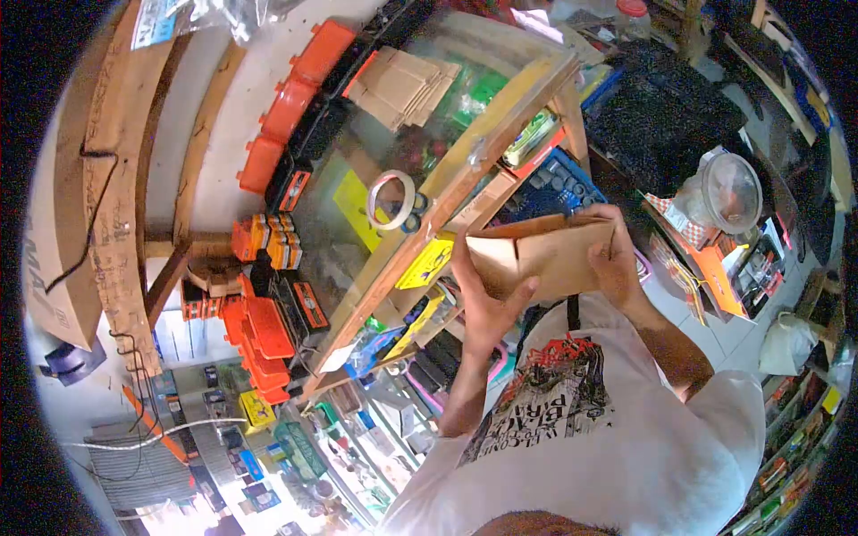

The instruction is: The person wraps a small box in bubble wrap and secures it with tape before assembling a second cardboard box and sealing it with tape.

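Note:
A small brown cardboard box (563,268) is held up in front of my chest, its flaps partly folded and creased. My left hand (487,290) grips its left end, the thumb apart from the fingers. At the right end, my right hand (615,255) is closed around the cardboard with the fingers bent over its edge. Just beyond the box is the wooden edge of a glass-topped counter (335,255). On the glass lie a roll of tape (391,199) and a stack of flat brown cardboard pieces (402,87).
Red-orange bins (290,107) and small orange boxes (268,241) line the counter's far side. A blue crate (559,183) sits close to the box. To the right are a clear round tub (731,190) and an open orange-edged carton (724,277).

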A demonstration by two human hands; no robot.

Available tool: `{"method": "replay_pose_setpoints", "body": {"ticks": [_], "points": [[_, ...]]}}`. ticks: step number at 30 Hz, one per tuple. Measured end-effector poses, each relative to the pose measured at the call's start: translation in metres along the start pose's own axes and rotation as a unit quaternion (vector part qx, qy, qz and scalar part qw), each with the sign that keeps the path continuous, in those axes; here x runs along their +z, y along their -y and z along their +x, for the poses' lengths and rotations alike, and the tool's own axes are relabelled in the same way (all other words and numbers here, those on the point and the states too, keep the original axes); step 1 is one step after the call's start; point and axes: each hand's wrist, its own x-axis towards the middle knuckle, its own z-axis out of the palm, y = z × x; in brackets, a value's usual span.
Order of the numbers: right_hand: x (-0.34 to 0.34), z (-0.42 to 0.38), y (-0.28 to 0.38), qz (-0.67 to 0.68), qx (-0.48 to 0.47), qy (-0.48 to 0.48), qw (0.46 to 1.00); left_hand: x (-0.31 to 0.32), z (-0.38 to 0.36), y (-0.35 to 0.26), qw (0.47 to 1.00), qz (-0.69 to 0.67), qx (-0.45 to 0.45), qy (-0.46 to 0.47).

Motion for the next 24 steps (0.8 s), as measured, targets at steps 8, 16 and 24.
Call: {"method": "replay_pose_setpoints", "body": {"ticks": [8,16,24], "points": [[0.033,0.012,0.020,-0.066,-0.128,0.131,0.981,0.005,-0.039,0.029,0.985,-0.143,0.075,-0.063],[0.039,0.009,0.019,-0.122,-0.201,0.149,0.960,-0.006,-0.053,0.043,0.950,-0.301,-0.045,-0.075],[0.052,-0.005,0.020,0.011,-0.044,0.062,0.997,-0.001,-0.046,0.025,0.963,-0.200,0.113,-0.140]]}}
